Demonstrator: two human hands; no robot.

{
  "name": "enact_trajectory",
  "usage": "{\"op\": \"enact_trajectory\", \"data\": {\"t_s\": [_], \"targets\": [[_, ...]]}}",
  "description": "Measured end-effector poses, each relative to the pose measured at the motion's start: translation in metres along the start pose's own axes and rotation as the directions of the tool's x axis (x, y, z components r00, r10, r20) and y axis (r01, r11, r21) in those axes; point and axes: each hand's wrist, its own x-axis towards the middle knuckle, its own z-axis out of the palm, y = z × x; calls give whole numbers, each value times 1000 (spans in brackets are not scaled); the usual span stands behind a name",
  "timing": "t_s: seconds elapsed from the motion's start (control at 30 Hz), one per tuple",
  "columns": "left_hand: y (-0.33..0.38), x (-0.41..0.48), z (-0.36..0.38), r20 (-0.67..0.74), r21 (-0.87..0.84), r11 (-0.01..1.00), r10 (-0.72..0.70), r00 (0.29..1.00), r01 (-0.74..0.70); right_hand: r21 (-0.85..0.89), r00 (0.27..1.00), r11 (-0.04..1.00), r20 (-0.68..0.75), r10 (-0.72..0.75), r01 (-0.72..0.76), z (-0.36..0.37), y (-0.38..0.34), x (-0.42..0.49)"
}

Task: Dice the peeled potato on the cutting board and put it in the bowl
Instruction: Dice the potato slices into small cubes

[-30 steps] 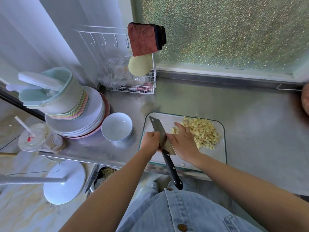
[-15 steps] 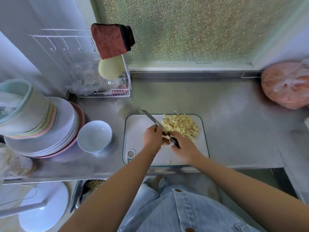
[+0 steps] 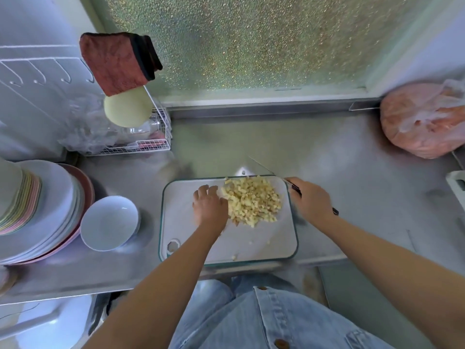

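Note:
A heap of yellow diced potato [image 3: 253,201] lies on the far right part of the white cutting board [image 3: 201,250]. My left hand [image 3: 208,206] rests on the board with its fingers against the heap's left side. At the board's right edge my right hand [image 3: 310,197] grips the knife [image 3: 266,170] by its dark handle, and the thin blade points away to the far left, just beyond the board. An empty white bowl [image 3: 108,222] stands left of the board.
Stacked plates and bowls [image 3: 35,207] fill the left of the steel counter [image 3: 352,197]. Behind them sits a wire rack [image 3: 141,144] with a red cloth above. A pink plastic bag [image 3: 422,119] sits at the far right. A few potato bits lie near the board's front edge.
My right hand has carried the knife from the board's middle to its right edge. My left hand has left the blade and now lies against the diced heap. The camera has swung right.

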Motion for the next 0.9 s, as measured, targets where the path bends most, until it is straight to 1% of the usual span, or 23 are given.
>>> {"op": "enact_trajectory", "data": {"t_s": [0.1, 0.2, 0.47, 0.57, 0.63, 0.7, 0.8, 0.9], "targets": [[-2, 6, 3, 20, 71, 996, -58, 998, 57, -8, 996, 999, 74, -50, 51, 7, 7, 14], [-7, 8, 7, 81, 57, 994, -100, 992, 95, -26, 989, 995, 120, -92, 96, 10, 10, 18], [-14, 6, 14, 121, 150, 988, -64, 991, 46, 90, 957, 970, 164, -238, 226, 13, 23, 7], [-14, 6, 14, 125, 163, 986, -61, 990, 40, 98, 941, 955, 169, -293, 280, 11, 26, 5], [-15, 6, 13, 129, 170, 985, -58, 990, 36, 103, 936, 952, 183, -302, 287, 10, 27, 3], [-15, 6, 13, 134, 174, 984, -51, 990, 27, 113, 939, 952, 170, -300, 284, 8, 28, 4], [-17, 4, 12, 130, 169, 986, -36, 991, 13, 110, 949, 950, 88, -304, 294, 6, 27, 10], [-19, 4, 11, 116, 152, 988, -32, 993, 14, 70, 945, 945, 49, -324, 320, 5, 17, 23]]}}
